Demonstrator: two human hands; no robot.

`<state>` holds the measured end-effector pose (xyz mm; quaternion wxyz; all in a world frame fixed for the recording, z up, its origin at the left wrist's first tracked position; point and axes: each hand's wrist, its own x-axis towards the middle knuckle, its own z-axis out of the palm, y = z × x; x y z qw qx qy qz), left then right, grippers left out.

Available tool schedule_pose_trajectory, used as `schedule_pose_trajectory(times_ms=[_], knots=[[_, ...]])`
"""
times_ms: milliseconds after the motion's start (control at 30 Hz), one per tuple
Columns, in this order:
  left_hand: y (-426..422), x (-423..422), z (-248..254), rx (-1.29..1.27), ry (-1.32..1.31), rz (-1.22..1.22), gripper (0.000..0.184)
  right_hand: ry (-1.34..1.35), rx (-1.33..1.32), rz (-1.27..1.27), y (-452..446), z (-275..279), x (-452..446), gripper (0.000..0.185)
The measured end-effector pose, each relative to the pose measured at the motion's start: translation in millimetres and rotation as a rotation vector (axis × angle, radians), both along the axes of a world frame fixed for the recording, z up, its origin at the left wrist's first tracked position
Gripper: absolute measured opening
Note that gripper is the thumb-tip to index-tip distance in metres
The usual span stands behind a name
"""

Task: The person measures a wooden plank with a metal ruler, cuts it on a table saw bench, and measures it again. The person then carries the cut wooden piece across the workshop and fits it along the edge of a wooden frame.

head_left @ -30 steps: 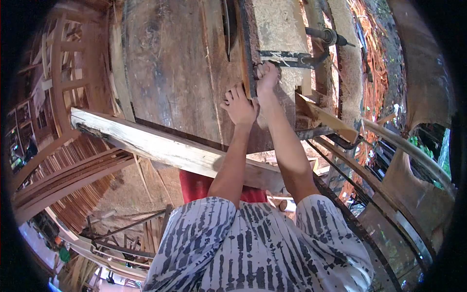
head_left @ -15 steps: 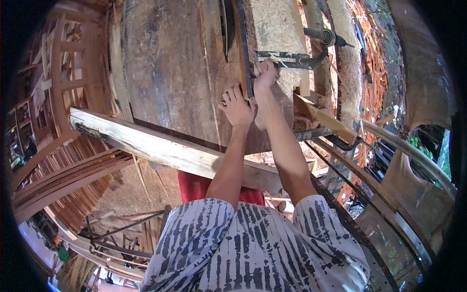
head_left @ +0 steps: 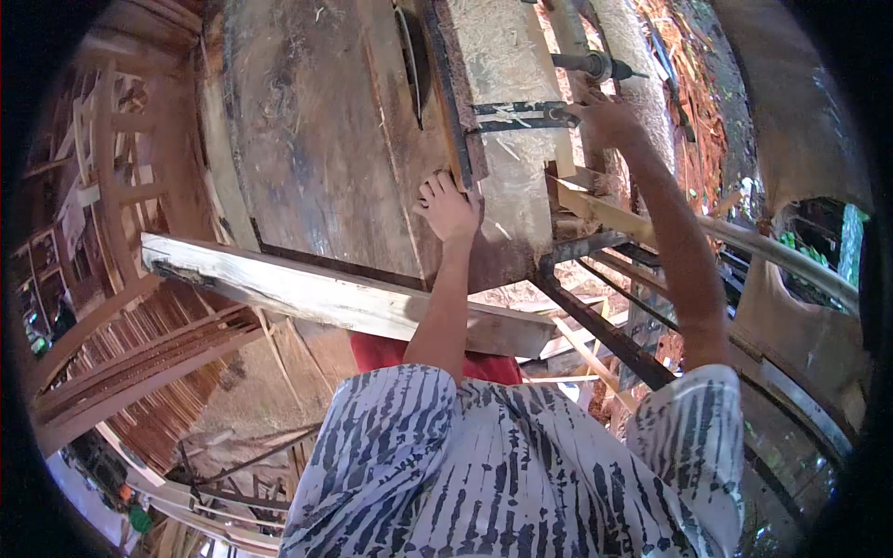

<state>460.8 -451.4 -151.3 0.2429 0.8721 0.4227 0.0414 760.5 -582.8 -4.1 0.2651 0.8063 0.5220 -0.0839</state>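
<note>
My left hand (head_left: 450, 208) is closed over the near end of a long, narrow fence (head_left: 443, 88) on a wooden saw table (head_left: 316, 139). A saw blade (head_left: 409, 70) stands up through a slot to the left of that fence. At the table's right side, my right hand (head_left: 606, 121) is wrapped round the outer end of a dark metal clamp (head_left: 516, 116), partly hiding it. The clamp's bar lies across the sawdust-covered surface right of the fence. Its screw (head_left: 591, 63) sticks out just beyond my right hand.
A thick pale wooden beam (head_left: 307, 288) lies across the table's front edge, between it and my body. Sawdust (head_left: 498, 56) covers the right strip of the table. Dark metal rails (head_left: 605, 330) and wooden poles run along the right. Stacked slats (head_left: 163, 363) stand at left.
My right hand has moved right, from the clamp's inner end beside the fence to its outer end. My left hand has stayed on the fence. The view has shifted slightly.
</note>
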Motion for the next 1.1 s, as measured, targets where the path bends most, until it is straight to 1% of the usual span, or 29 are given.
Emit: schedule_pose_trajectory(times_ms=[33, 67, 100, 133, 200, 233, 267, 300, 400, 433, 467, 533, 600, 633, 733, 767, 800, 833, 900, 933, 967, 1000, 1033, 1067, 1100], knots=[[-1, 0, -2, -0.001, 0.021, 0.003, 0.055, 0.101, 0.033, -0.123, 15, 28, -19, 0.031], [0, 1, -2, -0.003, 0.042, 0.011, 0.054, 0.202, 0.067, -0.24, 30, 43, -28, 0.032], [0, 1, 0, -0.008, 0.033, 0.021, 0.054, 0.113, 0.009, -0.27, 37, 42, -30, 0.035], [1, 0, 3, -0.032, 0.008, 0.019, 0.055, 0.101, 0.006, -0.255, 33, 21, -27, 0.035], [3, 0, 7, -0.047, -0.029, 0.022, 0.056, 0.048, 0.738, -0.68, 15, -57, -11, 0.032], [5, 1, 8, -0.031, -0.009, 0.021, 0.055, -0.112, 0.333, -0.363, 6, -78, 7, 0.034], [2, 0, 9, -0.025, 0.019, 0.014, 0.055, -0.116, 0.329, -0.356, 19, -59, 12, 0.034], [1, 0, 8, -0.038, 0.02, 0.009, 0.055, 0.005, 0.136, -0.309, 24, -36, 19, 0.033], [3, 0, 11, -0.059, 0.019, 0.004, 0.055, -0.087, 0.116, -0.044, 8, -10, 24, 0.04], [4, 1, 11, -0.085, 0.037, 0.008, 0.056, 0.028, 0.001, 0.188, 13, 10, 28, 0.045], [5, -1, 9, -0.107, 0.057, 0.014, 0.057, 0.049, -0.032, 0.345, 11, 11, 31, 0.042], [4, -3, 7, -0.095, 0.034, 0.032, 0.059, -0.027, -0.018, 0.544, 8, 1, 31, 0.036], [6, -2, 8, -0.117, 0.003, 0.019, 0.062, -0.126, 0.041, 0.592, 2, -27, 42, 0.03], [7, -2, 10, -0.148, 0.007, 0.034, 0.063, -0.024, 0.153, 0.401, -9, -45, 48, 0.033], [10, -4, 13, -0.152, 0.122, -0.013, 0.064, -0.023, 0.119, -0.095, -2, -70, 27, 0.033], [10, -3, 17, -0.168, 0.157, -0.029, 0.063, 0.053, 0.249, -0.171, -21, -83, 39, 0.035], [6, -2, 10, -0.149, 0.091, 0.015, 0.063, 0.1, 0.297, -0.208, -22, -86, 48, 0.037], [1, -5, -2, -0.123, 0.023, 0.037, 0.063, 0.182, 0.315, -0.209, -15, -82, 53, 0.039], [5, -6, 6, -0.159, -0.03, 0.04, 0.062, 0.414, 0.374, -0.229, 7, -66, 66, 0.044], [6, -8, 5, -0.162, -0.058, 0.049, 0.062, 0.65, 0.371, -0.449, 17, -47, 55, 0.042], [5, -10, 11, -0.176, -0.088, 0.046, 0.062, 0.842, 0.586, -0.464, 18, -59, 56, 0.038], [3, -12, 13, -0.163, -0.089, 0.065, 0.062, 1.031, 0.802, -0.481, 10, -81, 65, 0.034], [3, -12, 9, -0.165, -0.101, 0.058, 0.062, 1.059, 0.831, -0.539, 1, -108, 77, 0.036], [3, -8, 5, -0.166, -0.116, 0.056, 0.062, 1.087, 0.857, -0.589, 1, -120, 86, 0.038], [1, -5, -1, -0.144, -0.141, 0.073, 0.062, 1.022, 0.702, -0.64, -5, -124, 103, 0.041]])
